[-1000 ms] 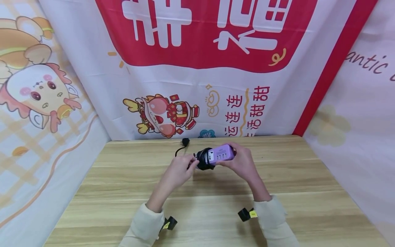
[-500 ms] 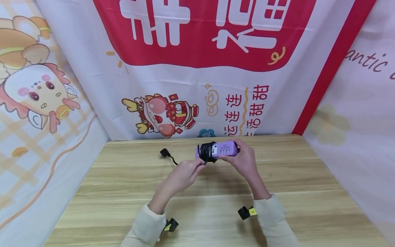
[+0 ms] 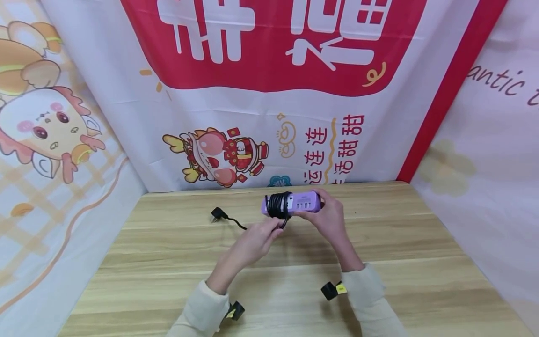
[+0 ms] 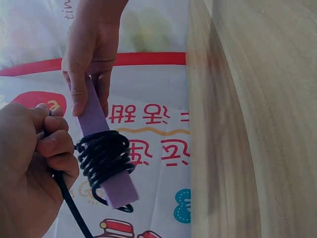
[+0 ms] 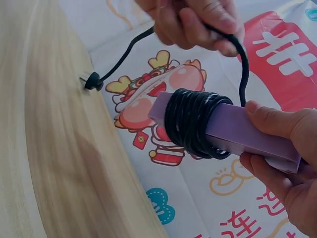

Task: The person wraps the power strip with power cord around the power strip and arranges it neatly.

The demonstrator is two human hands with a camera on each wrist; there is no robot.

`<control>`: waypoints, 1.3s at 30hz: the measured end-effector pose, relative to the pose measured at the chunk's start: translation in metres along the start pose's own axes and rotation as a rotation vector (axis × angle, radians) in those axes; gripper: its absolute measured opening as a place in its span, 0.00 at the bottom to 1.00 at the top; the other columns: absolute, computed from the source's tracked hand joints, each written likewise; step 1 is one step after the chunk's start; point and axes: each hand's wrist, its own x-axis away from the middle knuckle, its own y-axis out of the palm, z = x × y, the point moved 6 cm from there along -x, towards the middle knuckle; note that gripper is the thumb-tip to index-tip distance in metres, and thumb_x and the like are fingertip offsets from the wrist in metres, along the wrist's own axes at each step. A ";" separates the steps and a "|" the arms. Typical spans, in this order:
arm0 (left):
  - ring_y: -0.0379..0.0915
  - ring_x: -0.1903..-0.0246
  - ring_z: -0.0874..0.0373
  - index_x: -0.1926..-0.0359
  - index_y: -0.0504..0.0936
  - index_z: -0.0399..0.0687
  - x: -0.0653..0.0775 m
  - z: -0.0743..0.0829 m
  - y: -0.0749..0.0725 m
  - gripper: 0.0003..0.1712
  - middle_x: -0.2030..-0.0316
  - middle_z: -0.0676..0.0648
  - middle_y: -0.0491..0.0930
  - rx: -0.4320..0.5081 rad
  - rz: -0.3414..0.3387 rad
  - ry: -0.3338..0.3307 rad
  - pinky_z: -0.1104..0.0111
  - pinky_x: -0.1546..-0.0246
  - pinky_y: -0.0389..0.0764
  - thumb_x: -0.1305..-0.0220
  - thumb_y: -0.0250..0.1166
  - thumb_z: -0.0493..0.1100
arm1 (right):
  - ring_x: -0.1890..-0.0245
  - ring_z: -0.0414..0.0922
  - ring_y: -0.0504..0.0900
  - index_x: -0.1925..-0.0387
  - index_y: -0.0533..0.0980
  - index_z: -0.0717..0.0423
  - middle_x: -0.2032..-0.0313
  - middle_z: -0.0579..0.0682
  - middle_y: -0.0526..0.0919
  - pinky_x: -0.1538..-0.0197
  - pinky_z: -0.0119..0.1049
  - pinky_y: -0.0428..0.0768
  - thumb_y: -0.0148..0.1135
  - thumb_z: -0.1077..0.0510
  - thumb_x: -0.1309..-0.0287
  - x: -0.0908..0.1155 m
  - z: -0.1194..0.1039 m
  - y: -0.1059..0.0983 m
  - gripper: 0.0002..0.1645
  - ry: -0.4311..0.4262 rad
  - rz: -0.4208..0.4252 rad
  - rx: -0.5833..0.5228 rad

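Note:
A purple power strip (image 3: 306,202) is held above the table by my right hand (image 3: 330,217), which grips its right end between thumb and fingers. Black cord (image 5: 190,121) is wound in several turns around the strip's other half. My left hand (image 3: 254,241) pinches the loose stretch of cord (image 4: 69,203) just below and left of the coils. From that hand the cord runs out to a black plug (image 3: 218,214) at the left. In the right wrist view, the plug (image 5: 92,81) shows its prongs, and the cord (image 5: 243,74) arcs from the left fingers back to the strip.
The wooden table (image 3: 168,262) lies beneath both hands. A printed white and red cloth (image 3: 269,103) hangs behind its back edge, with patterned cloths (image 3: 54,187) at the sides. Black wrist cameras (image 3: 332,290) sit by each cuff.
The plug has swung left and lower from near the back edge. My left hand has moved slightly down and right with the cord, and the strip has become more level.

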 end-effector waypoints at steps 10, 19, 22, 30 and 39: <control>0.73 0.71 0.66 0.50 0.79 0.46 -0.002 -0.010 0.016 0.10 0.70 0.54 0.79 0.048 -0.099 -0.021 0.73 0.65 0.80 0.24 0.52 0.38 | 0.49 0.51 0.80 0.41 0.76 0.54 0.44 0.56 0.78 0.54 0.31 0.84 0.81 0.62 0.58 -0.005 0.015 -0.013 0.39 0.283 0.042 -0.375; 0.72 0.72 0.66 0.58 0.81 0.47 0.003 -0.020 0.020 0.10 0.73 0.56 0.77 0.085 -0.127 -0.068 0.75 0.65 0.79 0.25 0.52 0.36 | 0.47 0.44 0.77 0.38 0.74 0.55 0.47 0.50 0.76 0.49 0.26 0.81 0.78 0.63 0.53 -0.006 0.022 -0.014 0.38 0.375 0.076 -0.545; 0.73 0.71 0.65 0.61 0.81 0.48 0.004 -0.028 0.022 0.11 0.73 0.57 0.77 0.102 -0.123 -0.110 0.75 0.65 0.79 0.25 0.53 0.35 | 0.47 0.44 0.76 0.36 0.73 0.55 0.47 0.50 0.74 0.48 0.26 0.81 0.76 0.65 0.51 -0.006 0.022 -0.016 0.39 0.403 0.073 -0.586; 0.72 0.73 0.65 0.61 0.82 0.48 0.005 -0.042 0.023 0.11 0.73 0.47 0.80 0.184 -0.122 -0.131 0.72 0.67 0.79 0.26 0.54 0.34 | 0.48 0.44 0.78 0.33 0.68 0.60 0.47 0.51 0.73 0.45 0.30 0.82 0.69 0.71 0.47 -0.004 0.009 -0.012 0.40 0.449 0.025 -0.779; 0.69 0.73 0.65 0.66 0.79 0.46 0.008 -0.070 0.028 0.14 0.74 0.49 0.77 0.228 -0.122 -0.200 0.72 0.70 0.73 0.23 0.49 0.37 | 0.51 0.42 0.79 0.31 0.63 0.63 0.45 0.52 0.71 0.46 0.30 0.82 0.65 0.73 0.43 0.001 -0.003 -0.014 0.39 0.450 -0.019 -0.870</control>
